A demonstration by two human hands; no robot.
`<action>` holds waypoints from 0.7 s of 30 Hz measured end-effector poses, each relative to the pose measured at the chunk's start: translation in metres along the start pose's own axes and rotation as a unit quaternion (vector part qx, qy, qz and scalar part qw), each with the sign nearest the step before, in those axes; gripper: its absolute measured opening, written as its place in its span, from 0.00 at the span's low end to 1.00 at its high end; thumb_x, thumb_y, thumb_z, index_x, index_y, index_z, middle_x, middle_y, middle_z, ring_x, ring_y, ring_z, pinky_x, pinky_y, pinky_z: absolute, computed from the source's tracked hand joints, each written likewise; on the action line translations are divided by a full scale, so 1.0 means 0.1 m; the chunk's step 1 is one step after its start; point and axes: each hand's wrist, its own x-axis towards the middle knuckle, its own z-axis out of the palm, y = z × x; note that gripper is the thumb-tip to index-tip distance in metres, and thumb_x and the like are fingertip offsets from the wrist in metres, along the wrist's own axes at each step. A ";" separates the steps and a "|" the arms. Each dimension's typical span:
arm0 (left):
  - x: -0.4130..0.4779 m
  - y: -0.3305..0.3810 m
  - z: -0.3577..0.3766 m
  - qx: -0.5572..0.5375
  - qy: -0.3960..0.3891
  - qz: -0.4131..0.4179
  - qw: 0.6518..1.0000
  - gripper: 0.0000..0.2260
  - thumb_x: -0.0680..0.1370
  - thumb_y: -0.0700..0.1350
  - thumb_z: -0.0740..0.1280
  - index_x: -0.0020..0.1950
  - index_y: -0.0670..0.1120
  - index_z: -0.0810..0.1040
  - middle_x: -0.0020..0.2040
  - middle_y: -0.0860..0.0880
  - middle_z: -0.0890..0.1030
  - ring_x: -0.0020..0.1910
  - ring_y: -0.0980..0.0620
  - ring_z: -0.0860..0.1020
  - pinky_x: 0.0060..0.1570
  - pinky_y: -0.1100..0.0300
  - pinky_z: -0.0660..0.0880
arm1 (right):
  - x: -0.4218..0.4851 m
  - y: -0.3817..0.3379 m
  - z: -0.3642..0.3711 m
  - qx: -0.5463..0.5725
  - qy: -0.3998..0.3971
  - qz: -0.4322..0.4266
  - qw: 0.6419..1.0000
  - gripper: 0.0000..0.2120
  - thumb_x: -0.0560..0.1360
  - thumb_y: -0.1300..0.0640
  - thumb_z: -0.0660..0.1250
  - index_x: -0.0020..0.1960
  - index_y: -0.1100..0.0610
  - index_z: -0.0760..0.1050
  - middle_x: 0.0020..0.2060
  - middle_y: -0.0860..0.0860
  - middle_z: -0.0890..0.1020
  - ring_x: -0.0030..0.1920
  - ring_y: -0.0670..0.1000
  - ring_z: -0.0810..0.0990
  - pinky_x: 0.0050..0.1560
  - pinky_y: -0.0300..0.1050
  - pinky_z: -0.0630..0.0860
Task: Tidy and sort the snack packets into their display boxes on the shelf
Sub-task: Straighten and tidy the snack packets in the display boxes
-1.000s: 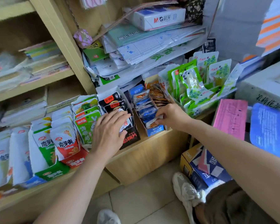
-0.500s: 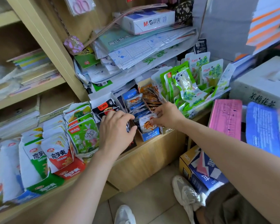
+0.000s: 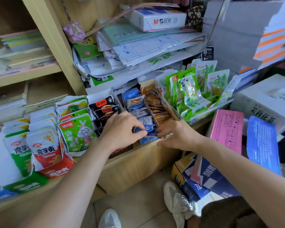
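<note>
Left hand (image 3: 122, 129) and right hand (image 3: 176, 135) pinch blue packets (image 3: 139, 112)

wooden shelf (image 3: 138, 162) w/ snack display boxes (image 3: 148, 140)

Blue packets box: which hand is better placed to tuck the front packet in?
Probably left: the left hand pinches the front blue packet over the blue box, while the right hand grips the box's front edge.

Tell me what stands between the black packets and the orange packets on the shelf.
The box of blue packets stands between them, plain in the head view.
</note>
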 end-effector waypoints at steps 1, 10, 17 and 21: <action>0.02 0.01 0.01 0.015 0.010 -0.005 1.000 0.13 0.76 0.65 0.67 0.57 0.62 0.83 0.55 0.62 0.82 0.60 0.56 0.72 0.61 0.51 0.67 | -0.02 0.00 0.01 -0.007 0.007 -0.015 1.000 0.16 0.72 0.46 0.75 0.54 0.55 0.86 0.56 0.52 0.85 0.56 0.47 0.83 0.58 0.39 0.77; 0.14 0.04 -0.02 0.020 0.126 -0.067 0.990 0.07 0.80 0.54 0.69 0.54 0.59 0.85 0.45 0.54 0.83 0.41 0.56 0.73 0.42 0.57 0.71 | -0.02 0.09 0.13 -0.056 0.021 -0.078 0.995 0.09 0.76 0.50 0.71 0.49 0.53 0.87 0.56 0.51 0.84 0.57 0.49 0.80 0.57 0.51 0.78; 0.13 0.03 -0.03 0.033 0.034 -0.032 0.998 0.12 0.76 0.66 0.67 0.54 0.64 0.84 0.43 0.56 0.74 0.43 0.55 0.73 0.44 0.58 0.67 | -0.01 0.04 0.15 -0.135 0.080 -0.122 0.980 0.03 0.75 0.58 0.73 0.46 0.56 0.86 0.44 0.50 0.86 0.45 0.51 0.83 0.46 0.47 0.81; 0.03 0.03 -0.03 -0.023 0.029 0.016 0.999 0.16 0.71 0.68 0.71 0.55 0.63 0.84 0.51 0.56 0.82 0.57 0.55 0.76 0.54 0.56 0.67 | 0.07 0.05 0.22 -0.153 0.124 -0.096 0.976 0.12 0.78 0.53 0.65 0.43 0.55 0.85 0.38 0.50 0.83 0.39 0.52 0.81 0.38 0.50 0.79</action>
